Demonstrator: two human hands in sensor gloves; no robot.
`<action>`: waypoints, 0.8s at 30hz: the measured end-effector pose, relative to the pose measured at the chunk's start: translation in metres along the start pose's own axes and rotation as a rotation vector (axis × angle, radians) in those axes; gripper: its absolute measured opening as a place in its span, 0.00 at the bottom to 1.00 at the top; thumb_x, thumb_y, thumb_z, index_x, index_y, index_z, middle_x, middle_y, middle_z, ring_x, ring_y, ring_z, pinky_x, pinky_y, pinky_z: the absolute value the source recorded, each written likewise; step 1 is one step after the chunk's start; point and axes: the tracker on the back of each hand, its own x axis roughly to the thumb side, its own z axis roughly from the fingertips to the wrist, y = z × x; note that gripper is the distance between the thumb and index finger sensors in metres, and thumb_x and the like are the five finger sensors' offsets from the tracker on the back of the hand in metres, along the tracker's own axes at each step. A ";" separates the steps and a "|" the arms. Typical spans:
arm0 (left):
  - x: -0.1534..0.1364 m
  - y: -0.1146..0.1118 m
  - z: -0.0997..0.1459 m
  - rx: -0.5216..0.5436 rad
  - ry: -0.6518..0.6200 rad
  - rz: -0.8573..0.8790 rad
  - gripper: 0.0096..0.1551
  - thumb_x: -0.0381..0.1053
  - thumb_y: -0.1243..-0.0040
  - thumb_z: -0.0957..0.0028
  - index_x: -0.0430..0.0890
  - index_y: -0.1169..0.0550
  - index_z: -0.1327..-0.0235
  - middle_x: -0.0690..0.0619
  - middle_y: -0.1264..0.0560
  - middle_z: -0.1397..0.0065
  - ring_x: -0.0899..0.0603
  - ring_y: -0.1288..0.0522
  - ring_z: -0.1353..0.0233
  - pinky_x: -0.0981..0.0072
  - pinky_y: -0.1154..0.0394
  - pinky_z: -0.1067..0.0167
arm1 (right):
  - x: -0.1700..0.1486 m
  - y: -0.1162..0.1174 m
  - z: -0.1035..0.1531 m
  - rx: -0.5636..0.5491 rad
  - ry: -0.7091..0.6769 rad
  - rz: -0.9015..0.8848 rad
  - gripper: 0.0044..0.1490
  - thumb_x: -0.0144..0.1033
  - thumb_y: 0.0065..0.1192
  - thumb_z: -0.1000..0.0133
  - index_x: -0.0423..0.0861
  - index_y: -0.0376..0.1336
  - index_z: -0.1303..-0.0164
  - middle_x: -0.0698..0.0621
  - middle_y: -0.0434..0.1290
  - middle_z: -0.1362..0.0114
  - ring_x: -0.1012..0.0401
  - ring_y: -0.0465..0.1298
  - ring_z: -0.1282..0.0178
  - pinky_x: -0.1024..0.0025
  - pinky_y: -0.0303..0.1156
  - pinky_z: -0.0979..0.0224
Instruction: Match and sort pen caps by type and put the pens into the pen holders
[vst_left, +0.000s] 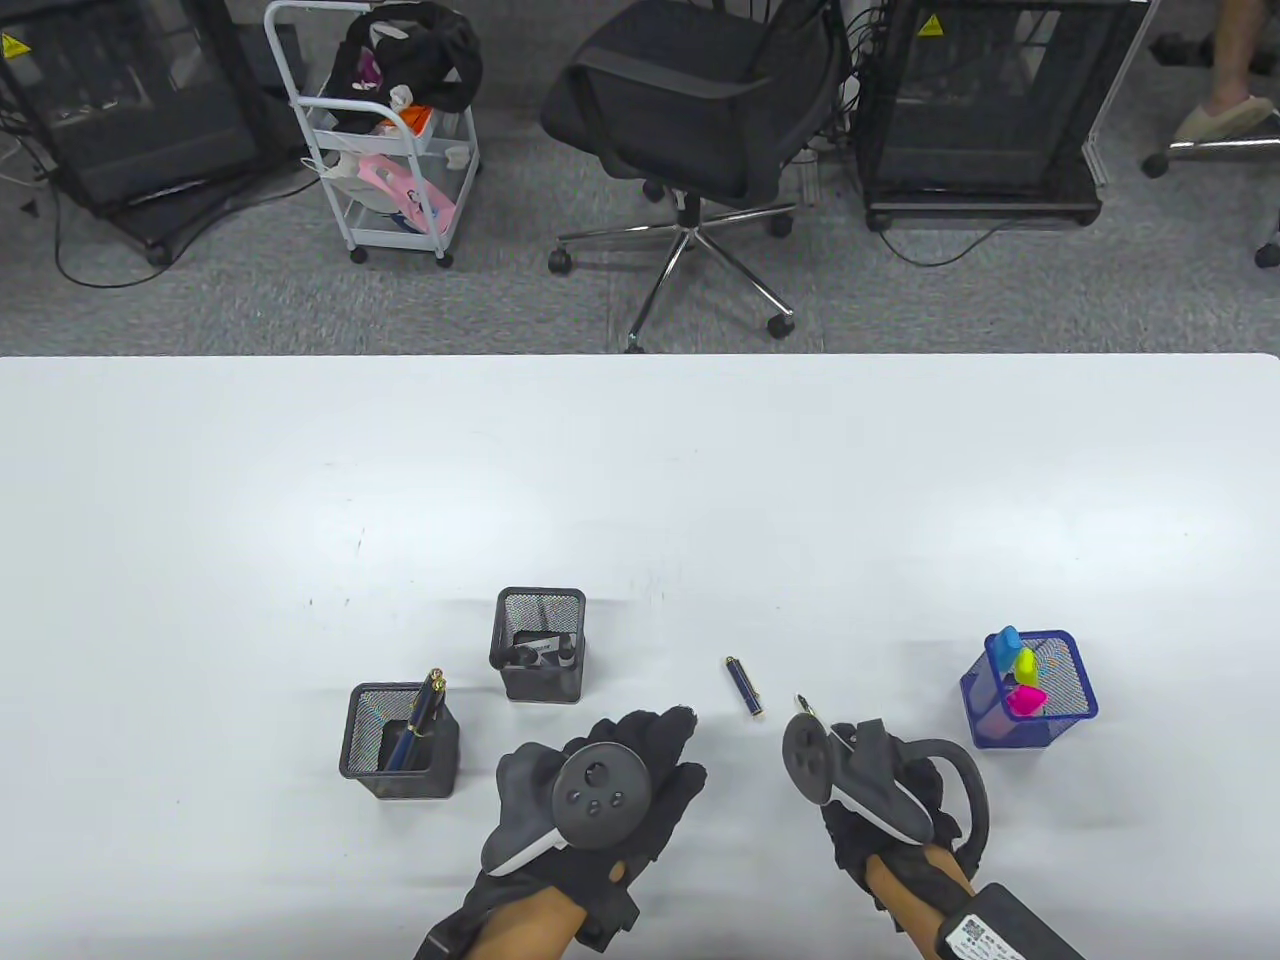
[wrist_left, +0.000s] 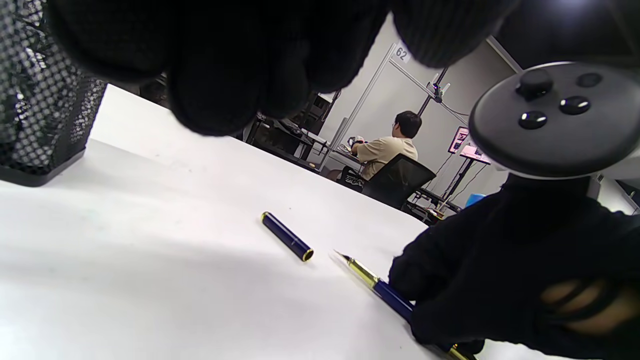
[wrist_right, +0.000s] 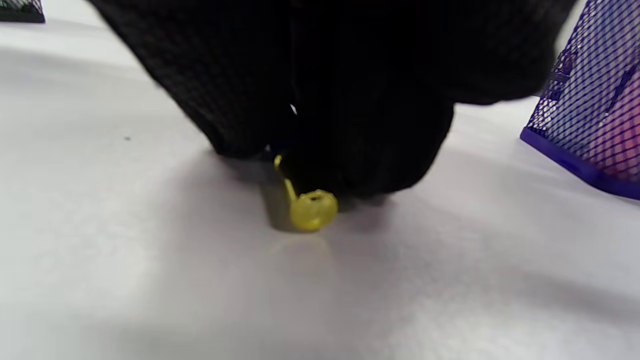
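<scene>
On the table (vst_left: 640, 480), the left hand (vst_left: 600, 790) lies flat, fingers relaxed, holding nothing, probably ready for the blue cap (vst_left: 743, 687). That cap lies just right, its long axis far-left to near-right. The right hand (vst_left: 880, 790) grips the uncapped pen (wrist_left: 380, 287), nib pointing toward the cap, likely for capping.
</scene>
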 end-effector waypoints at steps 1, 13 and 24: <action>0.000 0.000 0.000 -0.001 0.002 0.004 0.36 0.59 0.45 0.47 0.42 0.25 0.29 0.35 0.22 0.32 0.35 0.17 0.45 0.30 0.25 0.45 | -0.003 -0.004 0.001 -0.019 0.002 -0.042 0.37 0.40 0.82 0.56 0.35 0.70 0.43 0.39 0.85 0.51 0.51 0.90 0.61 0.64 0.85 0.60; -0.006 -0.011 -0.003 -0.042 0.070 0.523 0.34 0.60 0.41 0.48 0.43 0.22 0.33 0.36 0.19 0.36 0.36 0.16 0.48 0.31 0.24 0.47 | 0.007 -0.073 0.051 -0.362 -0.379 -0.658 0.38 0.43 0.82 0.56 0.36 0.69 0.42 0.39 0.85 0.50 0.52 0.89 0.60 0.64 0.85 0.57; -0.012 -0.013 -0.001 0.034 0.092 0.714 0.28 0.54 0.36 0.48 0.41 0.20 0.39 0.36 0.18 0.39 0.35 0.16 0.50 0.30 0.24 0.48 | 0.032 -0.067 0.063 -0.369 -0.504 -0.666 0.39 0.40 0.80 0.55 0.35 0.66 0.39 0.39 0.83 0.46 0.51 0.89 0.54 0.62 0.85 0.52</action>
